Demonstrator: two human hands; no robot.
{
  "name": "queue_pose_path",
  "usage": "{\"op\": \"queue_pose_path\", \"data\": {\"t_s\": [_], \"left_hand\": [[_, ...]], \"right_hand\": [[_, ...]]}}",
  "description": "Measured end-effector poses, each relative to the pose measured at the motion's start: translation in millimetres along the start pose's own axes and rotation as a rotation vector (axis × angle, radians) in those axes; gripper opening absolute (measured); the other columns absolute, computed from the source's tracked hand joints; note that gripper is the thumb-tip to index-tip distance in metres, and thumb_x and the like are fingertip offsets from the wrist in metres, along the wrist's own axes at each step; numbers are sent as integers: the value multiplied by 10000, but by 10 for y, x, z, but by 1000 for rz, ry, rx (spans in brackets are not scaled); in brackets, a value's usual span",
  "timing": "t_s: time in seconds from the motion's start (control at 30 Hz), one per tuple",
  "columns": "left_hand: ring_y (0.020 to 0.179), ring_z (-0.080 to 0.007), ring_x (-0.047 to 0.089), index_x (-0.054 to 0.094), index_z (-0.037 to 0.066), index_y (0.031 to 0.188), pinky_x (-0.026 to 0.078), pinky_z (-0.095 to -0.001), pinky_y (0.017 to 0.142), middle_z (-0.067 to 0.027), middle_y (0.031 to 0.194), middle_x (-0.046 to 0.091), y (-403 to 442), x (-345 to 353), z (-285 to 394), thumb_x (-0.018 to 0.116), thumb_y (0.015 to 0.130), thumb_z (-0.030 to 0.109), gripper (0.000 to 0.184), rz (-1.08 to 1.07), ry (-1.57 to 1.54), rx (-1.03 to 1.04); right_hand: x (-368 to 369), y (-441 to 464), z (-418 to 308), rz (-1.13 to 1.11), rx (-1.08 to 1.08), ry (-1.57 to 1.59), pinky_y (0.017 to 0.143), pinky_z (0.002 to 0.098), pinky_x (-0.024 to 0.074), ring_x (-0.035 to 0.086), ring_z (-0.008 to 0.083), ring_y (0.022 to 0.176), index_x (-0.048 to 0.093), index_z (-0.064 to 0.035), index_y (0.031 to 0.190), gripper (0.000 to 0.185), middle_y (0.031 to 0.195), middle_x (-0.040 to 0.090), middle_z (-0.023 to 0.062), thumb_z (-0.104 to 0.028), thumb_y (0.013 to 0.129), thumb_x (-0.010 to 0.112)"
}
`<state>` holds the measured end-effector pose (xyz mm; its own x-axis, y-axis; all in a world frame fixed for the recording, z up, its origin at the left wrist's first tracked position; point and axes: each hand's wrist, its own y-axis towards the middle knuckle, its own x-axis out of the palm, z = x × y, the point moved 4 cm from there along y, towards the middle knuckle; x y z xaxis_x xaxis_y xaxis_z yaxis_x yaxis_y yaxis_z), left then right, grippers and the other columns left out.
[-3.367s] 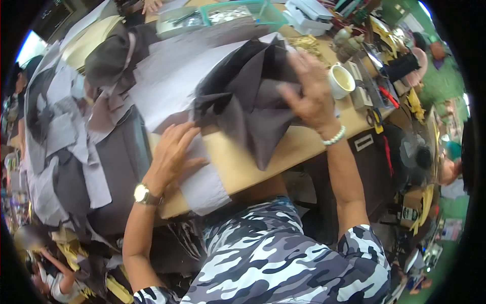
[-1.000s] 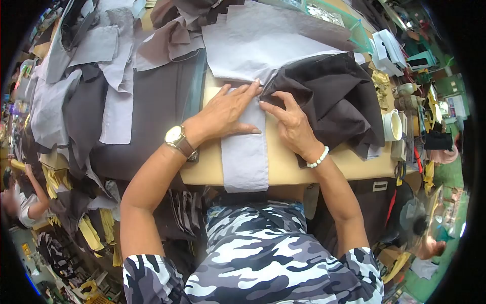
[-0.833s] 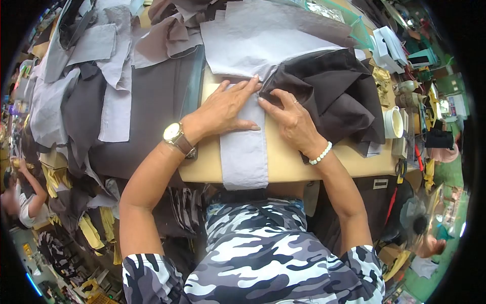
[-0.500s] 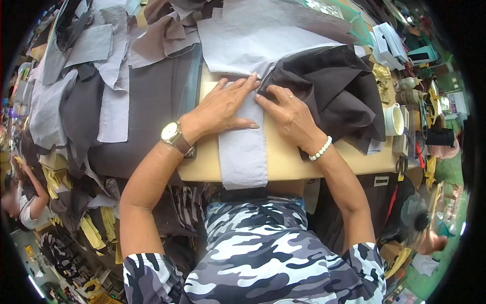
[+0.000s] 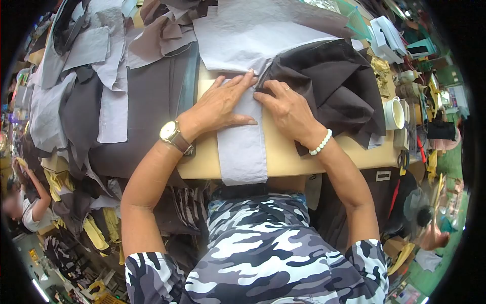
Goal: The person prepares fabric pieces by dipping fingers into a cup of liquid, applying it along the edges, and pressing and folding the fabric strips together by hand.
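A light grey fabric strip (image 5: 243, 157) runs down the table and hangs over its front edge. My left hand (image 5: 225, 104) lies flat across the strip's upper part, fingers stretched and thumb spread, fingertips at a fold where the cloths meet. To its right, my right hand (image 5: 288, 106) has thumb and index finger pinched at the edge of dark brown fabric (image 5: 339, 86), which is bunched beyond the knuckles. A larger light grey cloth (image 5: 238, 43) spreads out above both hands. The exact layers under my fingertips are hidden.
Dark and grey cloth pieces (image 5: 114, 81) pile up on the left of the yellowish table (image 5: 202, 169). On the right stand a white mug (image 5: 394, 114) and scissors (image 5: 403, 162). A green basket (image 5: 354, 20) is at the back. Another person (image 5: 35, 202) is at far left.
Both hands keep nearly the same place at the fold. The view has shifted slightly; the cloths look otherwise unchanged.
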<state>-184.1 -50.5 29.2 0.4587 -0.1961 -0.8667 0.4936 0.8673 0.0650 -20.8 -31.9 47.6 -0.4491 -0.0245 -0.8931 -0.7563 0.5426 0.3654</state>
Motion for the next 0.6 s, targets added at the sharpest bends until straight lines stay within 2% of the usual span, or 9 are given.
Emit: {"op": "queue_pose_path", "data": {"t_s": [0.07, 0.17, 0.27, 0.37, 0.6], "left_hand": [[1355, -310, 310, 87, 40, 1476, 218, -540, 1111, -91, 1467, 356, 3, -4, -11, 732, 729, 441, 1066, 2, -2, 0], [1354, -315, 311, 81, 40, 1477, 216, -542, 1111, -93, 1467, 355, 3, 14, -18, 733, 722, 452, 1080, 6, 5, 5], [1354, -316, 309, 78, 42, 1478, 210, -542, 1113, -94, 1467, 356, 1, 25, -24, 731, 719, 461, 1085, 7, 6, 6], [1357, -311, 304, 76, 43, 1479, 206, -540, 1115, -92, 1467, 355, 8, 19, -25, 726, 722, 466, 1083, -5, 8, -10], [1362, -293, 300, 74, 42, 1480, 201, -550, 1112, -80, 1475, 344, 3, 33, -45, 723, 719, 479, 1091, -15, 27, -10]], "right_hand": [[-26, -13, 37, -12, 21, 58, 781, 372, 500, 567, 280, 954, 637, -54, 981, 239, 1087, 544, 115, -33, 760, 550], [-51, -39, 146, -39, 175, 301, 812, 384, 490, 561, 299, 980, 640, -69, 982, 263, 1094, 547, 137, 11, 751, 542], [-60, -33, 107, -10, 192, 319, 844, 397, 476, 555, 320, 1009, 654, -88, 1005, 315, 1091, 548, 156, 42, 746, 530], [27, -64, 86, 43, 154, 195, 870, 394, 465, 545, 332, 1030, 670, -86, 1011, 323, 1112, 543, 170, 40, 749, 529], [52, -198, 10, 63, 153, 242, 898, 410, 452, 530, 342, 1044, 685, -87, 1026, 335, 1152, 534, 179, 30, 746, 543]]}}
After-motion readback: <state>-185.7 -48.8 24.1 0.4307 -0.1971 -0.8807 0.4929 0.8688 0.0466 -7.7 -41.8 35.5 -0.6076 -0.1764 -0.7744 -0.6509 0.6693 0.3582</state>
